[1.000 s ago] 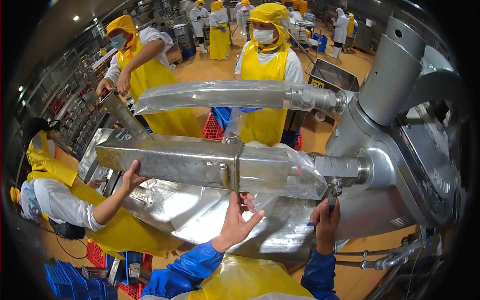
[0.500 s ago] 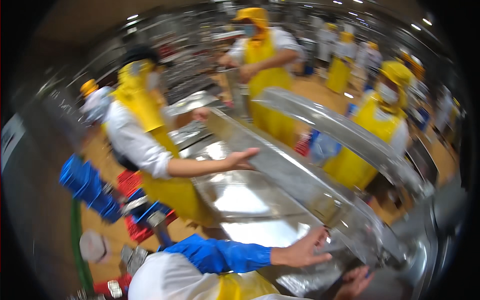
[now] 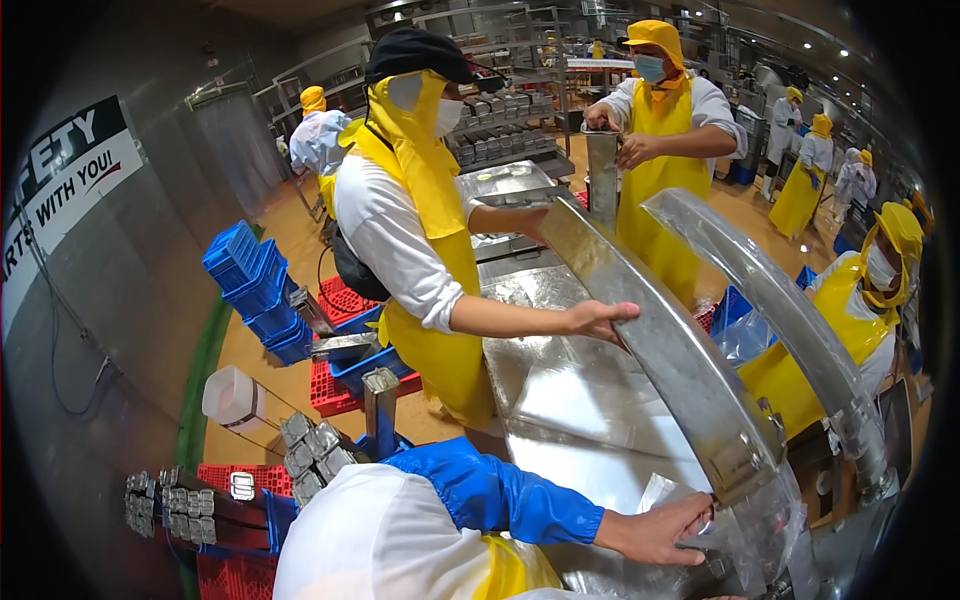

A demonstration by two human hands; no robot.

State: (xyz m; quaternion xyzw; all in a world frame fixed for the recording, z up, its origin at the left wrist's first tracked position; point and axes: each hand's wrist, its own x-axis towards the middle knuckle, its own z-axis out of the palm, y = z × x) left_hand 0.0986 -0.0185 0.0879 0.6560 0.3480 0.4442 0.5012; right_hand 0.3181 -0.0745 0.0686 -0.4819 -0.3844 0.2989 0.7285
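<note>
My left hand (image 3: pixel 660 530), in a blue sleeve, is at the near end of a long shiny metal trough (image 3: pixel 660 335). Its bent fingers and thumb close on clear plastic film (image 3: pixel 745 550) bunched around that end. Of my right hand only a sliver of skin shows at the bottom edge, so its fingers are hidden. Across the table, a co-worker in a black cap holds the trough's far end with one hand (image 3: pixel 530 222), while the other hand (image 3: pixel 602 320) rests along its side. Beneath the trough is a steel table (image 3: pixel 560 400).
Beside the trough a long clear plastic-covered piece (image 3: pixel 765 290) slants toward me. Another co-worker holds an upright metal box (image 3: pixel 602 180). Blue crates (image 3: pixel 255 280), red crates (image 3: pixel 345 300) and bundled metal moulds (image 3: pixel 190 510) stand at left. A person in yellow (image 3: pixel 850 320) is at right.
The view has swung left, so people and table sit further right. My left hand has gone from spread fingers to closing at the trough's end. My right hand has nearly left view.
</note>
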